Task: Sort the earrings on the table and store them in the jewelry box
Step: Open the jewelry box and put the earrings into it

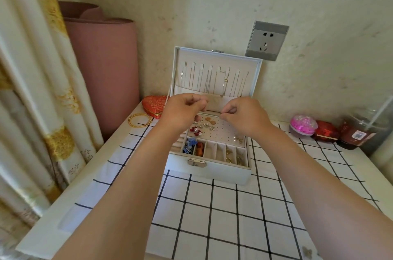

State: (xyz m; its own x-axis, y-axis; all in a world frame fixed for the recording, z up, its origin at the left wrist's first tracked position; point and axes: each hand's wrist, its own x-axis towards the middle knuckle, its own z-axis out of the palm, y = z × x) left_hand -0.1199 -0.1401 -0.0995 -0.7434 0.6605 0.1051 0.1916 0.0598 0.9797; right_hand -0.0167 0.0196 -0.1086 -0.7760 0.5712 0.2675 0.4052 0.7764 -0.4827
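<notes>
A white jewelry box (225,171) stands open on the checked tablecloth, its lid (217,72) upright against the wall with thin necklaces hanging inside. Its perforated earring panel (223,130) carries several studs; the front compartments hold blue, orange and gold pieces. My left hand (182,111) and my right hand (244,116) hover over the back of the box, fingers pinched. A thin pin-like earring (221,113) shows at my right fingertips. What the left fingers pinch is too small to tell.
Gold bangles (140,120) and a red heart-shaped box (154,103) lie left of the jewelry box. A pink glittery case (303,124), a small red box (325,131) and a dark jar (359,130) stand at the right. A rolled pink mat (102,64) leans at the back left.
</notes>
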